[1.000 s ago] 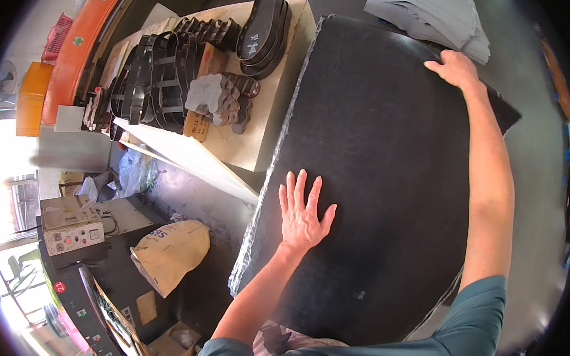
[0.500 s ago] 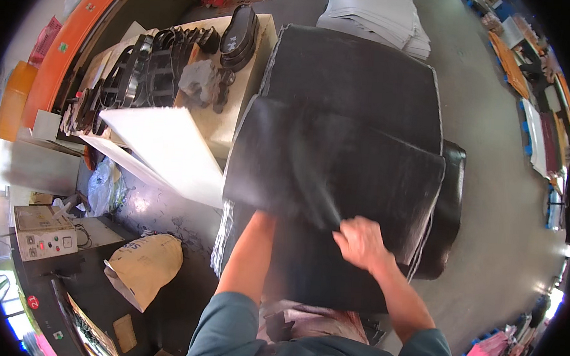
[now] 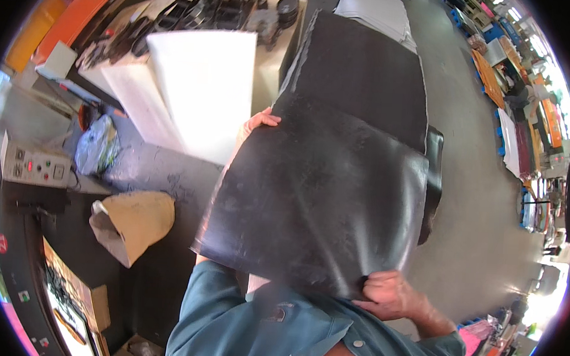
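the black sheet [image 3: 316, 199] lies in front of the person's chest, above a pile of black sheets [image 3: 368, 73], and its near edge is raised to the shirt [image 3: 277, 326]. the right hand [image 3: 388, 293] is closed like a fist on this near edge, near the right corner, and creases run from the grip. the left hand [image 3: 259, 120] is at the left edge, farther from the body; its fingers are bent over the border and seem to hold it, but the palm is hidden, so i cannot tell how firmly. the left forearm is mostly covered by the sheet.

to handle it well, i would judge, both hands should pull evenly, because one strong pull at a corner can leave a fold. a wider grip on the right would spread the load.

the sheet looks smooth, flexible and rubber-like, with soft shine; the pile below is more matt, with a rough, pale border. beside the pile, at right, hangs a glossy dark piece [image 3: 431, 186] with a rounded bend. beyond are flat pale grey sheets [image 3: 377, 12]; to the left, stiff white boards [image 3: 206, 83] and a wrinkled tan bag [image 3: 141, 215].
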A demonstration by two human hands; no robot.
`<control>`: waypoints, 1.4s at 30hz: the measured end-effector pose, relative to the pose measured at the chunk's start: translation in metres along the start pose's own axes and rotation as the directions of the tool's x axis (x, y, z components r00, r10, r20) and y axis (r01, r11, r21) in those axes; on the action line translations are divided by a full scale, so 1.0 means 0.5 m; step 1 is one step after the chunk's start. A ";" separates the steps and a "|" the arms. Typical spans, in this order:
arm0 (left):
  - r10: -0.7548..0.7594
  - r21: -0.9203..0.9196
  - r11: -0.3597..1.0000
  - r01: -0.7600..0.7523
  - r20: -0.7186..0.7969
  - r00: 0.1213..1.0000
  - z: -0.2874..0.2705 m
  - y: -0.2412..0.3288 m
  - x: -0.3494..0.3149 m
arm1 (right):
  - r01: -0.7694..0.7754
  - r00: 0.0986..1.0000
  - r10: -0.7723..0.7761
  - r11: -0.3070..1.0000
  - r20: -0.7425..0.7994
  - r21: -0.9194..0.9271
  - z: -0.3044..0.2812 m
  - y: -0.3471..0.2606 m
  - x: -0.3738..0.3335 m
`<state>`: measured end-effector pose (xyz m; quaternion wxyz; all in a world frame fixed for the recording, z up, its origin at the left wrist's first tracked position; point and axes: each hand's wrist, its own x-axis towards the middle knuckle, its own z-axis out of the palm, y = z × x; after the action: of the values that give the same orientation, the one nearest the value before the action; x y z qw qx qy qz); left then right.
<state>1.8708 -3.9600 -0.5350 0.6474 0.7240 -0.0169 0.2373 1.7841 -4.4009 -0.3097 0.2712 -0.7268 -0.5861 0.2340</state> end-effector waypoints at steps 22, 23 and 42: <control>-0.664 0.033 0.581 0.813 -0.558 0.498 0.010 0.336 -1.349 | -0.012 0.587 -0.470 0.809 0.659 0.588 0.182 -0.239 0.232; -0.582 0.289 0.481 0.828 -0.602 0.548 0.012 0.341 -1.399 | -0.002 0.517 -0.508 0.804 0.689 0.594 0.203 -0.232 0.229; -0.405 -0.407 0.871 0.274 -0.912 -0.066 -0.082 0.658 -1.738 | 0.730 0.682 -0.695 0.637 0.226 -0.247 0.494 -0.626 0.404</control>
<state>0.9777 -4.2202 -0.5451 0.5468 0.3038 0.6017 0.4966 1.4357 -4.1215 -0.2888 0.1885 -0.4557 -0.8685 0.0500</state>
